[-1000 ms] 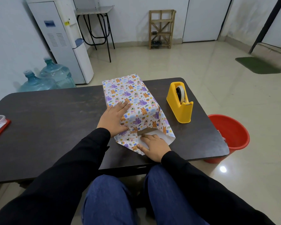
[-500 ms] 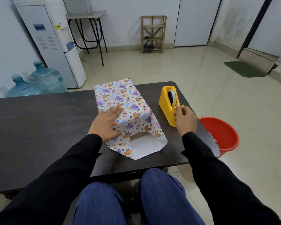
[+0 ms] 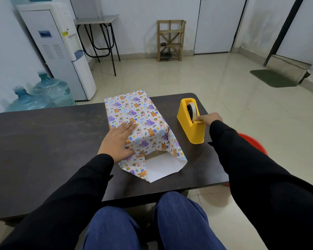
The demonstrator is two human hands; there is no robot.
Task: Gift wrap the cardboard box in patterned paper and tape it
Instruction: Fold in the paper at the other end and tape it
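- Left hand (image 3: 117, 141) lies flat, fingers straight, on the paper-wrapped box (image 3: 134, 114) at the centre of the tabletop (image 3: 52, 141), probably pinning the wrap.
- Right hand (image 3: 210, 118), at 3 o'clock, appears to pinch tape (image 3: 193, 110) at the yellow tape dispenser (image 3: 190, 127), likely for the unsealed 6 o'clock flap (image 3: 163, 166).

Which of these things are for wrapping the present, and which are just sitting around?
For wrapping:
paper-wrapped box
yellow tape dispenser
tape, its end pinched by the right hand
left hand, pressing flat on the paper

Just sitting around:
water cooler
two water jugs
red bucket
wooden rack
green mat
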